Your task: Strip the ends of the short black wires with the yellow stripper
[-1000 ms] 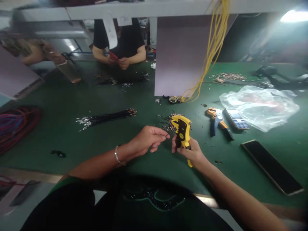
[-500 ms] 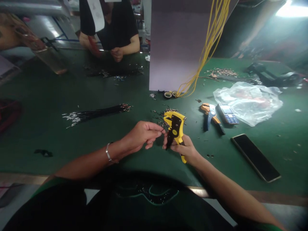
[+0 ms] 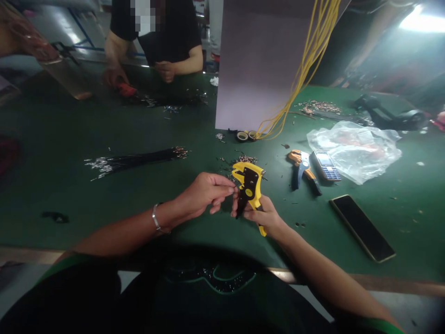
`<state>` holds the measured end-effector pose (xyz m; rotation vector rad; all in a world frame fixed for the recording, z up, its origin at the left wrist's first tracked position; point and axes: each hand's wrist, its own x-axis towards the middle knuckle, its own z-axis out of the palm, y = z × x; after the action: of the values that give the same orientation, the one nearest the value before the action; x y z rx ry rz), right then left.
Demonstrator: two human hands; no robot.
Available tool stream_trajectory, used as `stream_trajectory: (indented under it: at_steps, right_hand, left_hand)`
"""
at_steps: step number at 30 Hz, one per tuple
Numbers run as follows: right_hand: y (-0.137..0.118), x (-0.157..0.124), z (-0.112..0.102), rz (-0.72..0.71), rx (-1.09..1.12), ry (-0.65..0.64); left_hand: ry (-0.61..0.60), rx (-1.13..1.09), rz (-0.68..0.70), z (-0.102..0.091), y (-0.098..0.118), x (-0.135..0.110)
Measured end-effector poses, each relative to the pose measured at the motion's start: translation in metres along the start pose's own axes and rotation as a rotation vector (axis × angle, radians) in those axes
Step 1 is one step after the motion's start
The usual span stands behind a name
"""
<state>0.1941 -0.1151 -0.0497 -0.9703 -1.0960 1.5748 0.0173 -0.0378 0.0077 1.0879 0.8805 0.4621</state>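
My right hand [image 3: 261, 216] grips the handles of a yellow and black wire stripper [image 3: 247, 184], held upright just above the green table [image 3: 86, 195]. My left hand [image 3: 206, 192] is pinched closed right beside the tool's jaws, its fingertips at the tool's left side; what it pinches is too small to make out. A small heap of metal terminals [image 3: 243, 160] lies just behind the tool. A bundle of black wires with metal ends [image 3: 135, 160] lies to the left.
An orange and blue plier tool [image 3: 301, 167], a keypad phone [image 3: 325, 165], a clear plastic bag [image 3: 354, 146] and a dark smartphone [image 3: 361, 227] lie to the right. Yellow wires [image 3: 306, 60] hang before a grey board [image 3: 257, 60]. Another person's hands [image 3: 163, 69] are at the far side.
Both hands and the stripper stay together with hardly any shift; the view has tilted slightly. The person opposite has lowered one hand with a red tool to the table.
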Motion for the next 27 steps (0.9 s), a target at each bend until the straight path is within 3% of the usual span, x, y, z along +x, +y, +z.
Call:
stream_trajectory:
  at_steps: [14,20,27]
  right_hand:
    - [-0.002,0.002,0.005,0.026,-0.022,0.018]
    - [-0.002,-0.001,0.001,0.049,0.036,-0.027]
    - [-0.001,-0.004,0.000,0.054,0.017,-0.092]
  left_hand:
    - [0.017,0.046,0.018,-0.004,-0.002,0.002]
    - [0.194,0.254,0.211,-0.017,0.009,0.005]
    - [0.239,0.647,0.424,-0.029,0.015,0.008]
